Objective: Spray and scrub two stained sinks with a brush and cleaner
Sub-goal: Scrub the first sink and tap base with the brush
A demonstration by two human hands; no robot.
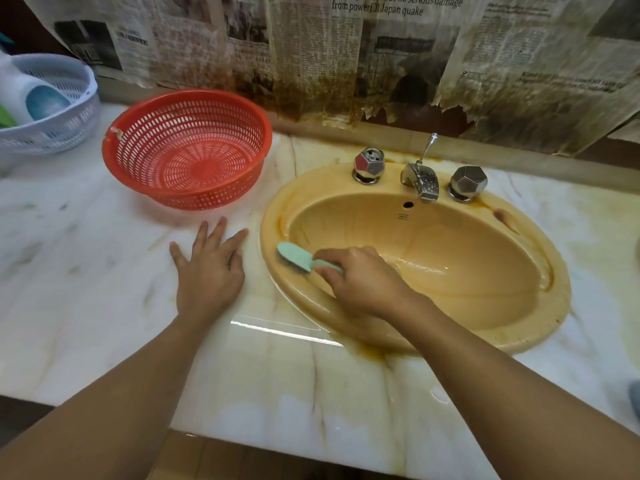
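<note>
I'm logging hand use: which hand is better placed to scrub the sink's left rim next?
Right: right hand grips the brush on the sink rim; left hand rests flat on the counter.

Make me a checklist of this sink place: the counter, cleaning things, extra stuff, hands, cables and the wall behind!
Surface: marble counter, wet patches and yellow stains around the yellow sink.
Job's things: yellow sink has brown stains on its rim; green brush, bristles down at the sink's left rim.
Clutter: red basket, empty; white basket holding a bottle.
Hands: right hand grips the brush handle; left hand rests flat on the counter.
Cables: nothing seen.
Surroundings: stained, torn newspaper on the wall; faucet behind the basin.
</note>
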